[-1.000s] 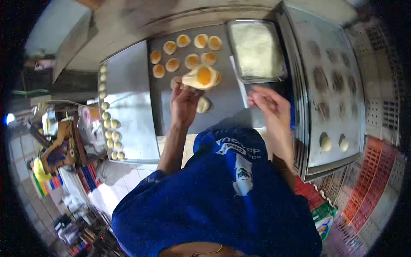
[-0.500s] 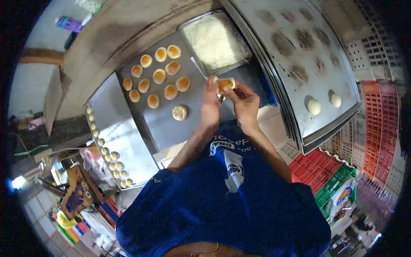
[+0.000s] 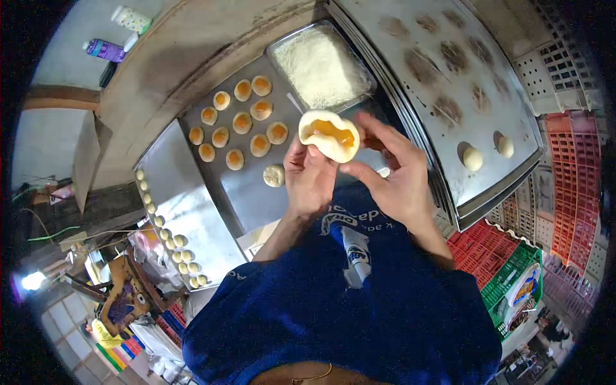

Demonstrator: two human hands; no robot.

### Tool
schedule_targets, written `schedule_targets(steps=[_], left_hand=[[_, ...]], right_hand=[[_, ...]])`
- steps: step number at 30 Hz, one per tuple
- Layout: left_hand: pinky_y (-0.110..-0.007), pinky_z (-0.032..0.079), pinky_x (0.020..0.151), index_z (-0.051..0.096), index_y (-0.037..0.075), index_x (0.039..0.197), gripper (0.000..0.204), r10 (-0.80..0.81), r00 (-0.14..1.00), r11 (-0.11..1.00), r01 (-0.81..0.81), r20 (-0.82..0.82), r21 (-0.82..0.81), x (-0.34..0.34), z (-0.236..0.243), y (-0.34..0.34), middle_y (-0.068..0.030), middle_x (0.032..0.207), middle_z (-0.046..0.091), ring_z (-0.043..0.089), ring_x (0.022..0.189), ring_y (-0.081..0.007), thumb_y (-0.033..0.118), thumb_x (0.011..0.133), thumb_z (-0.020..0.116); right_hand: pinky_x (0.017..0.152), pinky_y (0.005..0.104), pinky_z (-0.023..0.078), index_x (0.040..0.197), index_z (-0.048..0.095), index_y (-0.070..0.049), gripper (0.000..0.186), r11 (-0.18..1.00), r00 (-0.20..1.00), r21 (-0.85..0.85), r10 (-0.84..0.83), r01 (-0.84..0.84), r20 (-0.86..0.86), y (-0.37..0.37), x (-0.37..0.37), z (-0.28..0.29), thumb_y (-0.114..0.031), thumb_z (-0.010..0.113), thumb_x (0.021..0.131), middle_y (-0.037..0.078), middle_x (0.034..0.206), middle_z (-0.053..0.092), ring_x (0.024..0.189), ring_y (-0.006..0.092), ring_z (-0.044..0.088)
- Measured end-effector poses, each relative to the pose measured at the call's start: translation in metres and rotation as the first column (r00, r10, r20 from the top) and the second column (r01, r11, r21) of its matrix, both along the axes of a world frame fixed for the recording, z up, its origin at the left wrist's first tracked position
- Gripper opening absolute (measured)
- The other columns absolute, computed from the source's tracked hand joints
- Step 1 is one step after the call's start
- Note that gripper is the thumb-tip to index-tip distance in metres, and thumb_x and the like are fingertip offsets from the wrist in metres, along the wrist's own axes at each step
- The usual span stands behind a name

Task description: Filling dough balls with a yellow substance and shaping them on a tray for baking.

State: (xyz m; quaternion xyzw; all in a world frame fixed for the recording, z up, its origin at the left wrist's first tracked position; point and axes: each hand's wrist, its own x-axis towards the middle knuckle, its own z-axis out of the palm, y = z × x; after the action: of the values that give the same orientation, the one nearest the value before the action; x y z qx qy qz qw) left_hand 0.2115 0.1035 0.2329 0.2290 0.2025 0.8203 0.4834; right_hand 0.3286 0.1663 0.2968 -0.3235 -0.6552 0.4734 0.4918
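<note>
A round of pale dough (image 3: 314,122) with a glossy orange filling is held up above the work table, its rim curled upward. My left hand (image 3: 310,179) grips it from below and the left, thumb pressed on its near side. My right hand (image 3: 401,170) is at its right, fingers and thumb spread apart, the fingertips slightly blurred. The thumb tip lies close to the dough's lower right edge; whether it touches, I cannot tell. Several flattened dough rounds (image 3: 260,145) topped with orange filling lie on the grey sheet to the left. A plain dough piece (image 3: 274,175) sits just left of my left hand.
A metal tray of whitish powder or crumbs (image 3: 324,67) stands at the far side. Right of it, stacked baking trays (image 3: 443,115) carry two dough balls (image 3: 473,158). On the left, a pale tray (image 3: 176,192) has small dough balls. Red crates (image 3: 484,253) and a green crate (image 3: 510,292) are lower right.
The filled dough has come up larger in the view, with its filling facing upward. My right hand has moved right, its fingers opening away from the dough.
</note>
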Motion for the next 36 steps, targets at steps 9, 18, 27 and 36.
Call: schedule_targets(steps=[9, 18, 27, 36], left_hand=[[-0.038, 0.053, 0.094, 0.057, 0.000, 0.130, 0.037, 0.011, 0.999, 0.986, -0.019, -0.049, -0.166, -0.034, 0.001, -0.009, -0.0163, 0.129, 0.060, 0.063, 0.110, -0.0243, 0.011, 0.095, 0.062], [-0.031, 0.052, 0.087, 0.063, 0.000, 0.126, 0.055, -0.024, 0.413, 0.995, -0.079, -0.911, -0.061, -0.024, 0.063, -0.007, -0.0194, 0.122, 0.064, 0.066, 0.102, -0.0247, 0.012, 0.075, 0.079], [-0.030, 0.053, 0.085, 0.072, 0.003, 0.113, 0.041, -0.107, 0.313, 0.970, -0.176, -0.944, -0.169, -0.025, 0.073, -0.009, -0.0166, 0.121, 0.066, 0.066, 0.094, -0.0221, 0.002, 0.073, 0.079], [-0.033, 0.054, 0.089, 0.073, 0.002, 0.109, 0.038, 0.126, 0.284, 0.978, -0.196, -0.951, 0.071, -0.025, 0.063, 0.001, -0.0136, 0.113, 0.070, 0.068, 0.093, -0.0243, -0.008, 0.072, 0.075]], right_hand=[[0.055, 0.0203, 0.036, 0.103, 0.073, 0.000, 0.032, 0.971, 0.954, 0.227, -0.001, -0.071, 0.301, 0.013, 0.035, 0.023, 0.002, 0.079, 0.072, 0.006, 0.085, 0.066, 0.060, 0.0098, 0.049], [0.055, 0.0231, 0.039, 0.095, 0.074, -0.002, 0.026, 0.921, 0.916, -0.270, 0.341, -0.282, 0.210, 0.022, 0.050, 0.047, 0.006, 0.078, 0.071, 0.006, 0.084, 0.066, 0.061, 0.0111, 0.050], [0.056, 0.0241, 0.041, 0.095, 0.073, -0.002, 0.024, 0.951, 0.899, 0.150, 0.193, -0.270, 0.393, 0.009, 0.043, 0.048, 0.006, 0.076, 0.072, 0.006, 0.083, 0.065, 0.063, 0.0136, 0.054], [0.057, 0.0242, 0.043, 0.091, 0.074, -0.001, 0.019, 0.963, 0.901, 0.148, 0.147, -0.224, 0.407, 0.008, 0.041, 0.040, 0.007, 0.075, 0.073, 0.007, 0.085, 0.067, 0.065, 0.0147, 0.056]])
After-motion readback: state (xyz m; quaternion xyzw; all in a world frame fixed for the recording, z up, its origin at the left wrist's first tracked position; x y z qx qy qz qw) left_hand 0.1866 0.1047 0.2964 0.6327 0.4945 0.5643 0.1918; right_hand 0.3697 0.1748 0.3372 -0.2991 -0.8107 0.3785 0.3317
